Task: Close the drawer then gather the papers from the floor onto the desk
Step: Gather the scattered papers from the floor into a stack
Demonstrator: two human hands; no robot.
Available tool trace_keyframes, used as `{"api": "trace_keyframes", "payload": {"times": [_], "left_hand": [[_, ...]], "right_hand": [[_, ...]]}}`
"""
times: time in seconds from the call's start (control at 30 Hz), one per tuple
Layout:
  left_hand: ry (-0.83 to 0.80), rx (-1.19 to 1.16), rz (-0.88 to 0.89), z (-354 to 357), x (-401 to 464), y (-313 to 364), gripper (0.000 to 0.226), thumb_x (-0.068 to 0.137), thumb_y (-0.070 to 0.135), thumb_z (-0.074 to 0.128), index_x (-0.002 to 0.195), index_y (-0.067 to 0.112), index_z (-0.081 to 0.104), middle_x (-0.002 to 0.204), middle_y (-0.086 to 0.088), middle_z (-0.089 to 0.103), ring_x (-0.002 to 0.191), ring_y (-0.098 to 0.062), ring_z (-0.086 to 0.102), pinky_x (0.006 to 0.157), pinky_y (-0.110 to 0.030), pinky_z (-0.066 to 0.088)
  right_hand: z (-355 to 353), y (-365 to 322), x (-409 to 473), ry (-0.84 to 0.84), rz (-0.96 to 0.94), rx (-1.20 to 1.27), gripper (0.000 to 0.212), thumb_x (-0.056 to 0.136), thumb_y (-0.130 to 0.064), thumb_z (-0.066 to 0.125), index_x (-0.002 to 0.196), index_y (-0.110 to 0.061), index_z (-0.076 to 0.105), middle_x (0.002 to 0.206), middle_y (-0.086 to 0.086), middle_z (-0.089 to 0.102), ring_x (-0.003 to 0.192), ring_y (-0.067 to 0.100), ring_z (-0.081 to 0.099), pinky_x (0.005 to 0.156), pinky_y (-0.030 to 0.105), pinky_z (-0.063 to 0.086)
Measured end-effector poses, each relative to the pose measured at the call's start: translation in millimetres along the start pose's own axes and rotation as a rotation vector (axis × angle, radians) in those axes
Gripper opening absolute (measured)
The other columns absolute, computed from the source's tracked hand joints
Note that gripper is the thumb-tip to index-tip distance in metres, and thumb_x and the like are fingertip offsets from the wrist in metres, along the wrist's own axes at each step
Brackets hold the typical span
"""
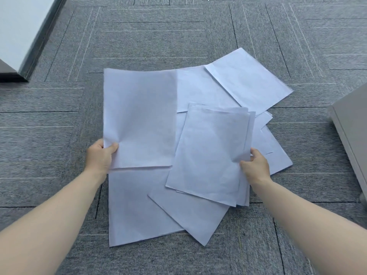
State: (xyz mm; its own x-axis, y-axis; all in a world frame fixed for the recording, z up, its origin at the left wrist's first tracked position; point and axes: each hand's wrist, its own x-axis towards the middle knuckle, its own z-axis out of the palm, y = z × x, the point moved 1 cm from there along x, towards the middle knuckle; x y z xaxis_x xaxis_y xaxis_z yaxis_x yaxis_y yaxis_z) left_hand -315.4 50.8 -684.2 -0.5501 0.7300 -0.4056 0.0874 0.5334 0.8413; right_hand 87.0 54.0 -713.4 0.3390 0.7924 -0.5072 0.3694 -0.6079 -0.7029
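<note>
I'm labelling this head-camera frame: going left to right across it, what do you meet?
White panel → left hand → sheet it holds → small stack → right hand → grey cabinet.

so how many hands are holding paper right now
2. The left hand pinches the lower left corner of a large sheet; the right hand grips the right edge of a small stack. More loose sheets lie underneath.

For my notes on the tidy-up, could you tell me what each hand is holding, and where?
The left hand pinches one sheet at its near left corner. The right hand grips a small stack of sheets at its right edge.
</note>
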Motion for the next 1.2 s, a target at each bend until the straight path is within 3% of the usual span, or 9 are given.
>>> {"api": "trace_keyframes", "payload": {"times": [0.17,0.23,0.3,0.4,0.5,0.77,0.97,1.07,1.2], "left_hand": [[-0.167,0.138,0.011,48,-30,-13,0.008,0.088,0.005,0.062,0.094,0.01,0.064,0.085,-0.002,0.066,0.074,-0.017,0.06,0.061,-0.02,0.048],[-0.225,0.168,-0.009,65,-43,-17,0.006,0.085,0.009,0.064,0.09,0.006,0.065,0.084,-0.007,0.066,0.077,-0.02,0.058,0.064,-0.027,0.045],[-0.261,0.191,-0.008,81,-57,-19,0.012,0.074,0.021,0.063,0.081,0.01,0.064,0.08,-0.005,0.065,0.074,-0.019,0.056,0.06,-0.027,0.043],[-0.353,0.224,0.036,103,-80,-24,0.008,0.081,0.017,0.064,0.088,0.013,0.063,0.085,-0.004,0.066,0.077,-0.019,0.059,0.062,-0.022,0.046],[-0.429,0.309,0.047,114,-87,-37,0.006,0.089,0.017,0.06,0.089,0.012,0.063,0.085,-0.004,0.067,0.079,-0.024,0.062,0.072,-0.034,0.05],[0.127,0.815,-0.014,49,-38,-34,0.052,0.084,0.033,0.064,0.13,0.013,0.052,0.136,-0.018,0.045,0.127,-0.036,0.04,0.101,-0.047,0.036],[0.299,0.718,-0.302,12,-23,-47,0.073,0.076,0.033,0.075,0.13,-0.005,0.045,0.141,-0.028,0.039,0.13,-0.043,0.036,0.102,-0.048,0.035],[0.26,0.673,-0.338,5,-15,-54,0.061,0.072,0.031,0.075,0.118,-0.005,0.056,0.131,-0.028,0.05,0.124,-0.043,0.044,0.094,-0.044,0.042],[0.137,0.506,-0.312,5,-19,-54,0.013,0.072,0.023,0.075,0.07,0.014,0.066,0.091,-0.014,0.069,0.093,-0.035,0.062,0.076,-0.034,0.049]], "right_hand": [[6,-6,0,-0.092,0.034,0.199,0.009,0.085,-0.014,0.058,0.089,-0.018,0.065,0.095,0.012,0.071,0.082,0.025,0.063,0.073,0.034,0.048],[10,-5,-1,-0.166,0.078,0.267,0.027,0.08,-0.037,0.063,0.091,-0.012,0.064,0.111,0.026,0.065,0.082,0.019,0.058,0.068,0.032,0.041],[13,-7,-4,-0.232,0.094,0.29,0.043,0.08,-0.046,0.067,0.097,-0.007,0.062,0.092,-0.006,0.055,0.078,0.016,0.055,0.062,0.028,0.036],[20,-12,-8,-0.301,0.073,0.367,0.005,0.089,-0.016,0.067,0.093,-0.016,0.066,0.084,-0.001,0.071,0.068,0.012,0.068,0.053,0.021,0.05],[27,-10,-9,-0.257,0.062,0.317,0.025,0.084,0.008,0.063,0.089,-0.016,0.065,0.097,0.011,0.071,0.077,0.025,0.067,0.071,0.035,0.057],[-4,0,6,-0.138,0.135,0.261,0.021,0.085,0.004,0.063,0.083,-0.017,0.063,0.097,0.013,0.069,0.087,0.03,0.065,0.089,0.05,0.054],[-20,16,9,-0.107,0.192,0.249,0.019,0.084,0.001,0.065,0.087,-0.017,0.064,0.102,0.013,0.07,0.096,0.037,0.067,0.092,0.055,0.052],[-24,17,9,-0.083,0.187,0.216,0.021,0.083,0.001,0.065,0.089,-0.019,0.065,0.106,0.013,0.071,0.098,0.037,0.067,0.092,0.054,0.052],[-26,12,4,-0.052,0.176,0.202,0.022,0.085,0.001,0.062,0.096,-0.017,0.066,0.104,0.014,0.07,0.096,0.036,0.067,0.091,0.054,0.053]]}}
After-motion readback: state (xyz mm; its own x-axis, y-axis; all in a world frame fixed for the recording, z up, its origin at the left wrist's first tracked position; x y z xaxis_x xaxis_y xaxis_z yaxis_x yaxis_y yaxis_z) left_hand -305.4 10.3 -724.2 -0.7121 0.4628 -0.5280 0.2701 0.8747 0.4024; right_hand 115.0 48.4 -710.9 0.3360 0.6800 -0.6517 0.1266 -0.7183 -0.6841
